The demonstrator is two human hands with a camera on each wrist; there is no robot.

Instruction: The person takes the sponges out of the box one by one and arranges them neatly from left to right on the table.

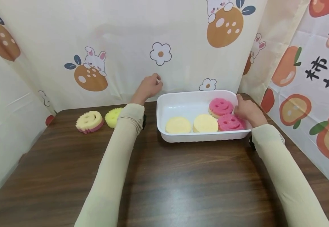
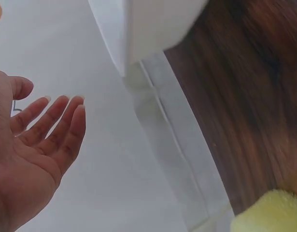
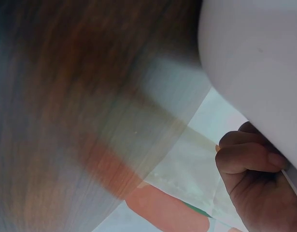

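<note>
Pale sleeves (image 1: 114,151); left grip (image 1: 148,87) relaxed, empty; right grip (image 1: 248,110) holding a shallow, white, round-cornered tray (image 1: 198,137).

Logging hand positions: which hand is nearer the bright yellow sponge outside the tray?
Left. The left hand hovers beyond and right of the bright yellow sponge; the right hand is farther right, gripping the white tray at its right end.

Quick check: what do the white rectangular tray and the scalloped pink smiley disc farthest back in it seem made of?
White rectangular tray: probably moulded plastic, fairly glossy; smooth walls, rounded corners and soft shine suggest it.
Scalloped pink smiley disc: likely matte sponge or foam, given its rough-looking face; exact type unclear.
</note>
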